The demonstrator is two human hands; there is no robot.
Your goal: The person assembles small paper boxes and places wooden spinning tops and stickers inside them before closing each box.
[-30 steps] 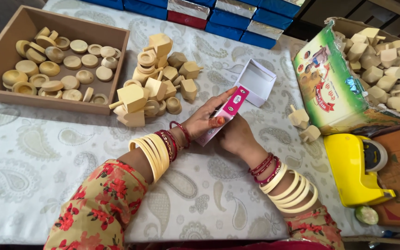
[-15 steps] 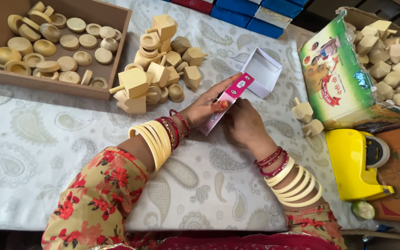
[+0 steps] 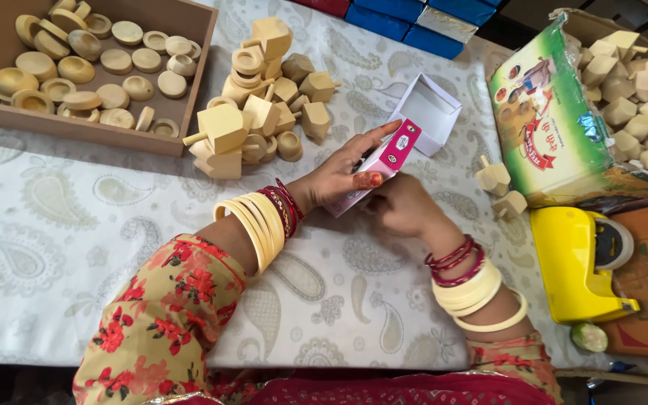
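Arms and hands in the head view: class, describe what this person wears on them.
The left hand has stacked cream bangles and thin red ones at the wrist, below a yellow sleeve with red flowers. The right hand has red bangles, then cream ones, and a matching floral sleeve edge.

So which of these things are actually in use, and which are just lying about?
In use: left hand and right hand holding the small pink-and-white carton.

Lying about: wooden tops pile; tray of wooden discs; yellow tape dispenser; blue boxes.
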